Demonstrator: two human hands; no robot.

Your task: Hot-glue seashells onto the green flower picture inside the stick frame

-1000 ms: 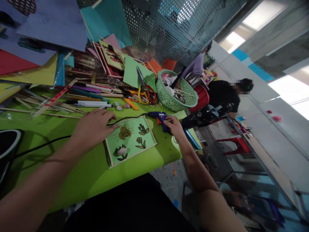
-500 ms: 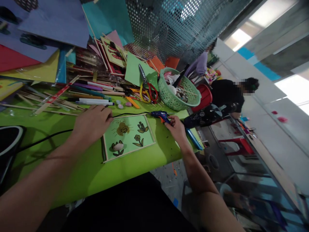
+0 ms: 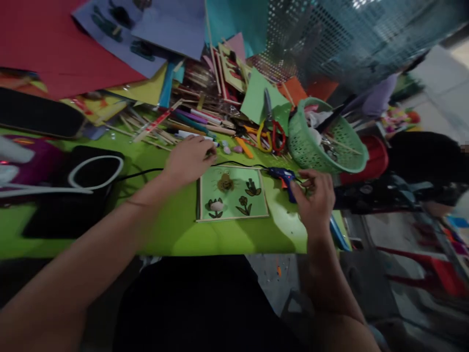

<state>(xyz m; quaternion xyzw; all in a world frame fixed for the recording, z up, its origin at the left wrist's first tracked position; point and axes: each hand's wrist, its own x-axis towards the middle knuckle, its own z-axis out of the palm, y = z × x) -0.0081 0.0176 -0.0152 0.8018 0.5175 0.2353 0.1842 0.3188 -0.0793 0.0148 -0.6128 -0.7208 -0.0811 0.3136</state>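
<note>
A framed green picture [image 3: 234, 205] lies on the table, with drawn flowers, a brown figure and a pale stone on one flower. My left hand [image 3: 190, 156] is over its upper left corner, fingers loosely bent and apart, near the black cord; nothing shows in it. To the right of the picture rests a blue glue gun [image 3: 282, 176] with an orange trigger. My right hand [image 3: 317, 198] is just beside its handle, thumb and fingers apart. Whether the thumb touches the handle, I cannot tell. Several small stones [image 3: 232, 148] sit behind the picture.
Behind are scissors [image 3: 269, 122], markers [image 3: 194, 116], sticks and coloured paper [image 3: 168, 29]. A green basket [image 3: 304, 144] of supplies stands at the back right. To the left lies a black pad [image 3: 51, 215] with a white cable [image 3: 95, 156]. Another person [image 3: 425, 159] is at the right.
The view has swung left, so the table appears further right. My right hand has drawn away from the glue gun, fingers spreading. My left hand's fingers have lifted from the cord.
</note>
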